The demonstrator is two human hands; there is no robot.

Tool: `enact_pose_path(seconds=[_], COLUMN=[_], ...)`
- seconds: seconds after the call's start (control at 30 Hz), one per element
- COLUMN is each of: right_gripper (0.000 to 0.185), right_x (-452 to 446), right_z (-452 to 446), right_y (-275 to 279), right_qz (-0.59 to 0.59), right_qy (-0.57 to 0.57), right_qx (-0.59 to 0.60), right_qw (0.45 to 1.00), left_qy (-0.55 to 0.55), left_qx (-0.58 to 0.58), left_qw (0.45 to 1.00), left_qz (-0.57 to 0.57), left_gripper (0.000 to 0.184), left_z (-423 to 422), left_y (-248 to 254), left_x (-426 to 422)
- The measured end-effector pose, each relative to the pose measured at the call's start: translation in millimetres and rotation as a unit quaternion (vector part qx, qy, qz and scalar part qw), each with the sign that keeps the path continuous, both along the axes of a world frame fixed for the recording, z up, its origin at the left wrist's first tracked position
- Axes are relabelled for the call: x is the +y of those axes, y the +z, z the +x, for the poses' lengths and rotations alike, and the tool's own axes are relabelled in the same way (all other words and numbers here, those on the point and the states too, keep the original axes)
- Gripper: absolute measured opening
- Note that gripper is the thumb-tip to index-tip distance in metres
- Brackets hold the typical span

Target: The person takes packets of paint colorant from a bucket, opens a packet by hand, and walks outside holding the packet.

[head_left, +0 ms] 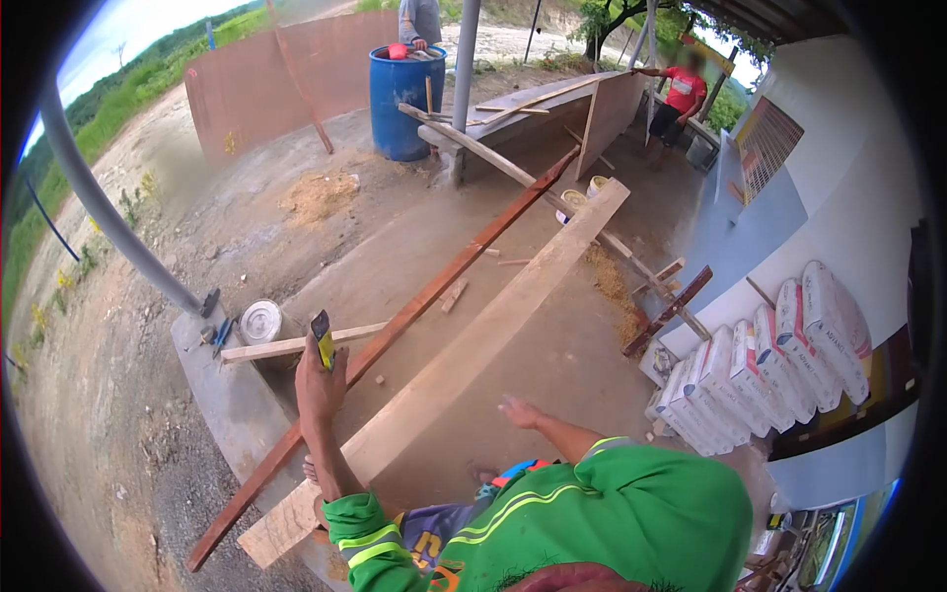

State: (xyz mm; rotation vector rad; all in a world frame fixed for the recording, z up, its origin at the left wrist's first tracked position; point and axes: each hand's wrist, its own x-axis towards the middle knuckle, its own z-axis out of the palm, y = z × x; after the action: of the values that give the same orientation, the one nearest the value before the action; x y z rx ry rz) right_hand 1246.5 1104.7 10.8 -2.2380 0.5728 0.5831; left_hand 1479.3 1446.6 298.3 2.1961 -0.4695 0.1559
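My left hand (321, 385) is raised at the left, wrapped round a yellow and black tape measure (323, 340). Below and beside it a wide pale plank (473, 355) runs diagonally, from the bottom left up to the right. A long reddish-brown beam (424, 296) lies alongside the plank and passes behind my left hand. My right hand (521, 410) is held out low at the centre, right of the plank and apart from it, fingers extended, with nothing visible in it.
A blue barrel (402, 104) and a person (421, 25) stand at the back. Another person in red (683, 94) is by a large board (617, 113). Stacked sacks (750, 365) line the right wall. A white bucket (261, 322) and grey post (118, 217) are left.
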Motion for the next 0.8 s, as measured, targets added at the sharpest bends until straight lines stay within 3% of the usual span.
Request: enact_pose_path(seconds=[0.07, 0.17, 0.27, 0.43, 0.6, 0.8], right_gripper=[0.071, 0.072, 0.073, 0.074, 0.074, 0.073], right_x=[-9.9, -17.0, -14.9, -32.3, -29.1, -18.5], right_z=[-8.1, -18.5, -20.8, -29.3, -26.7, -22.9], right_y=[1.6, -11.9, 44.3, -14.3, -18.8, -26.4], right_qz=[-0.003, -0.008, -0.006, -0.012, 0.002, 0.016], right_qy=[0.033, -0.015, 0.055, 0.011, 0.023, 0.002], right_qx=[0.019, 0.039, 0.068, 0.055, 0.018, 0.024], right_qw=[0.999, 0.999, 0.996, 0.998, 1.0, 1.0], left_qy=[-0.002, 0.007, 0.018, 0.035, 0.041, 0.029], left_qx=[0.004, 0.001, 0.016, 0.018, 0.026, -0.001], left_qw=[1.0, 1.0, 1.0, 0.998, 0.998, 1.0], left_qz=[-0.002, -0.002, -0.007, -0.044, -0.049, -0.007], left_gripper=[0.046, 0.045, 0.043, 0.039, 0.039, 0.054], left_z=[-3.9, -10.4, -15.3, -20.4, -18.5, -13.4], left_y=[0.3, 5.0, 12.8, 19.0, 20.8, 19.6], left_x=[-1.1, -4.5, -4.7, -3.3, -1.5, -1.8])
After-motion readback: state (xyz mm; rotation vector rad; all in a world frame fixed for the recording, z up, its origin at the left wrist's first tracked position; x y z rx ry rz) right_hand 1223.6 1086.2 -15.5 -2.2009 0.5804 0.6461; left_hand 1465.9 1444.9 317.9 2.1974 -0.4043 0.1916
